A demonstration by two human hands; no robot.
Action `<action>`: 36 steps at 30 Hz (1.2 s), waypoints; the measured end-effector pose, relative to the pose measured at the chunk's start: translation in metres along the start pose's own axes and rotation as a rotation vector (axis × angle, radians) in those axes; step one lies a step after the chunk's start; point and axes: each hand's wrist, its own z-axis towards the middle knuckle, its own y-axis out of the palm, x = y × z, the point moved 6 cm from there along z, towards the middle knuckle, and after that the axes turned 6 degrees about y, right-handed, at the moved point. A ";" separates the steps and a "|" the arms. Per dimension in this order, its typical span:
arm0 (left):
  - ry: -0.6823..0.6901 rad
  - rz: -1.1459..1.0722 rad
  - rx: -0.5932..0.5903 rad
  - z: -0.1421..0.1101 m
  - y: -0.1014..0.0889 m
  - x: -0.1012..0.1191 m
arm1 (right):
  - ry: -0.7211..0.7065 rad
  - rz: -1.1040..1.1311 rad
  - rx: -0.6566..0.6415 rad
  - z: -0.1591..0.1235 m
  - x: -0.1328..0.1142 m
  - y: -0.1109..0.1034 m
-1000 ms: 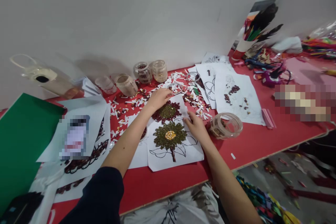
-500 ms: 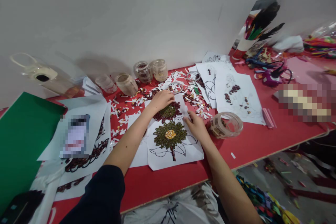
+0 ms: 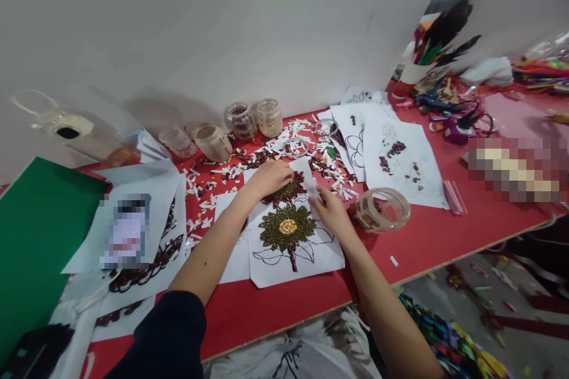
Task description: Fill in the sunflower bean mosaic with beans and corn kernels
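A white sheet (image 3: 262,271) carries two flowers made of seeds. The nearer flower (image 3: 272,231) has green seeds around a yellow middle, with a dark red stem and inked leaf outlines below. The farther flower (image 3: 299,188) is green, ringed by dark red beans, and partly covered by my left hand (image 3: 273,179). That hand is bent down over it, fingers drawn together; anything between the fingertips is hidden. My right hand (image 3: 329,208) rests at the sheet's right edge, thumb and forefinger apart. Beside it, a clear jar (image 3: 383,210) leans over with a few seeds inside.
Several jars (image 3: 213,142) stand along the wall. Paper scraps (image 3: 340,176) and loose beans litter the red table (image 3: 267,325). At right lie bean-covered drawings (image 3: 400,160) and a purple tool (image 3: 457,130). A phone (image 3: 128,231) lies on papers at left, beside a green board (image 3: 40,231).
My left hand has lowered slightly over the farther flower, its fingers bending down more. My right hand keeps its place at the sheet's edge. The view has shifted a little.
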 end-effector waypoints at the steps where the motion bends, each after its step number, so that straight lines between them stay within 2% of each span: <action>1: 0.024 0.018 -0.005 0.000 -0.001 0.004 | -0.002 -0.001 0.000 0.000 0.000 0.000; 14: 0.177 0.196 0.028 -0.002 -0.006 0.024 | -0.011 -0.022 -0.005 0.002 0.001 0.000; 22: 0.187 0.218 0.037 -0.001 -0.001 0.023 | -0.012 -0.019 0.007 0.001 0.002 0.000; 28: 0.102 0.167 0.093 -0.004 0.001 0.013 | -0.007 -0.011 0.008 0.002 0.003 0.001; 36: -0.140 0.087 0.194 -0.025 -0.021 -0.029 | -0.008 -0.003 0.014 0.001 0.003 0.001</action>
